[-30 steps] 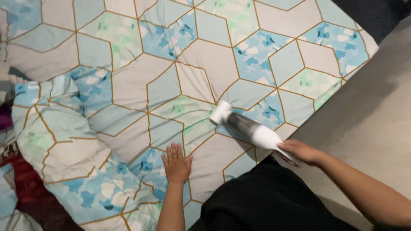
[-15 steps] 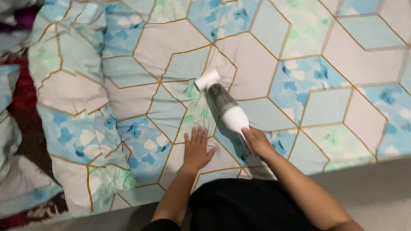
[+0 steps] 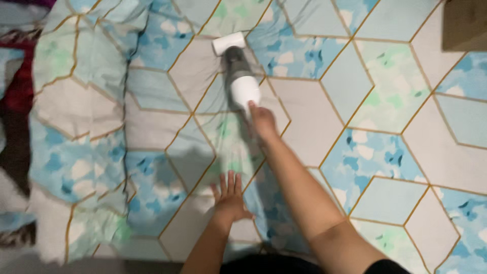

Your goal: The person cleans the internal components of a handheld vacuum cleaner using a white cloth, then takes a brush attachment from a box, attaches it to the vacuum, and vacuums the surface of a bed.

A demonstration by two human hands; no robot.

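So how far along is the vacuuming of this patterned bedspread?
Done: cannot tell; no cleaned patch shows. In hand: the right hand grips the handheld vacuum, nozzle on the bedspread, while the left hand presses the cloth flat. Left: the rumpled folds beside it lie untouched.

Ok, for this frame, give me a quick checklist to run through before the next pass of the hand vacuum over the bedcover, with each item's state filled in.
1. Right hand grips the hand vacuum at its rear end: ok.
2. Vacuum's white nozzle lies on the bedcover: ok, as far as the blur allows.
3. Left hand is pressed flat on the cover, fingers spread, apart from the vacuum: ok.
4. Cover is smooth ahead of the nozzle: not ok, it is creased around the vacuum and bunched at the left.
5. Vacuum is running: cannot tell.
6. Dust cup level: cannot tell, the dark middle section is blurred.
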